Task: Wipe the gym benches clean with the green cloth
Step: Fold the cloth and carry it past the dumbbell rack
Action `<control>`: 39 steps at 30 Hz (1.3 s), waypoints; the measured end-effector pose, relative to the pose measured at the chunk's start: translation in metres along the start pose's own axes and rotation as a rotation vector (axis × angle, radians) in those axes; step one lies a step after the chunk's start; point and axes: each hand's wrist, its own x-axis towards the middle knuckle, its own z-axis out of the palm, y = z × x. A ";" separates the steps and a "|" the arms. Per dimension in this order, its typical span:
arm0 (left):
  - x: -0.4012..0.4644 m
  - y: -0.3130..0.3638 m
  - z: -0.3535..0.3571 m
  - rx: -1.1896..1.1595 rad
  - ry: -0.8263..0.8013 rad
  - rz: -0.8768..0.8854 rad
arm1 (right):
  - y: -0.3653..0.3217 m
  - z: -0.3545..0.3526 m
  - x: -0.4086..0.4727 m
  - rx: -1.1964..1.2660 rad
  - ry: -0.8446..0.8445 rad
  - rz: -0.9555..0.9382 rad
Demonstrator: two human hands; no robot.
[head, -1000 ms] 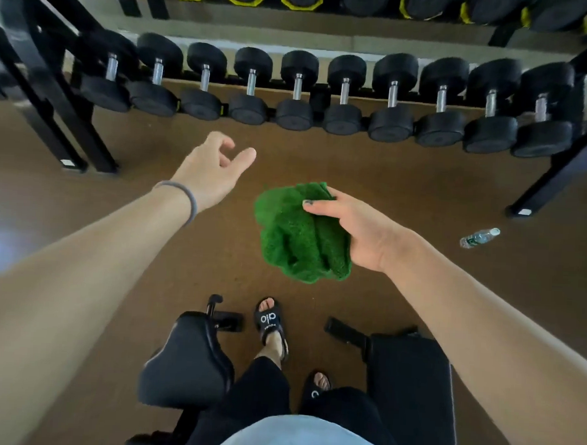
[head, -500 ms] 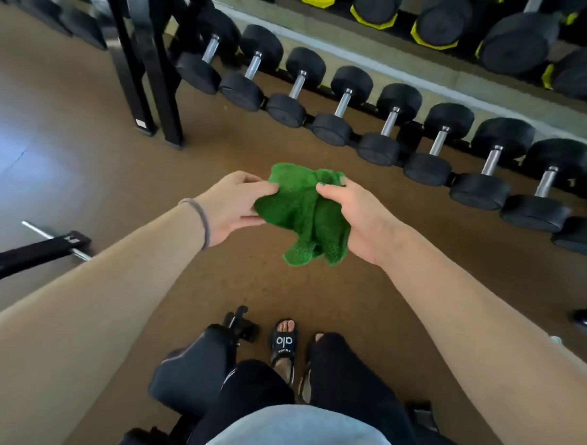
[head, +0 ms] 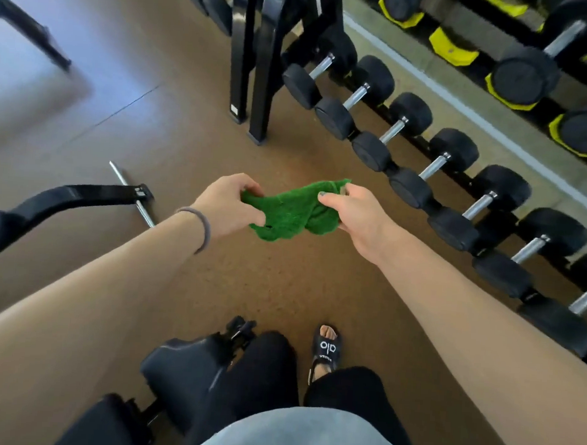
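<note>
The green cloth (head: 292, 212) was a thick, shaggy terry piece, bright green, bunched and creased, stretched between two hands above the brown speckled floor (head: 281, 289). The left hand (head: 226, 207) pinched its left end, fingers curled round the fabric, a grey band (head: 201, 227) round the wrist. The right hand (head: 357, 213) had its grip clamped on the right end, thumb on top, a corner of cloth poking up behind the fingers. The middle of the cloth sagged in a loose fold.

Below the arms stood one gym bench (head: 182, 369), its padded seat black, smooth and rounded, with a second black pad lower left in the picture; the cloth hung well apart from it. At the left edge a black curved frame (head: 72, 195) ended at a thin steel bar lying on the floor.

To the right, a low rack held a row of dumbbells (head: 411, 153), round matte black heads on short chrome handles; about eight showed, the farthest blurred. Behind them sat larger weights with yellow trim (head: 454, 48). One foot wore a black sandal (head: 326, 350) with white lettering.
</note>
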 end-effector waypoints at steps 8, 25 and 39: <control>0.057 -0.039 -0.067 0.182 0.237 0.073 | -0.061 0.060 0.087 -0.085 -0.091 -0.068; 0.241 -0.156 -0.321 0.154 0.268 0.050 | -0.247 0.285 0.287 -1.041 -0.144 -0.512; 0.410 -0.168 -0.470 0.033 0.364 -0.101 | -0.401 0.420 0.473 -0.793 -0.314 -0.254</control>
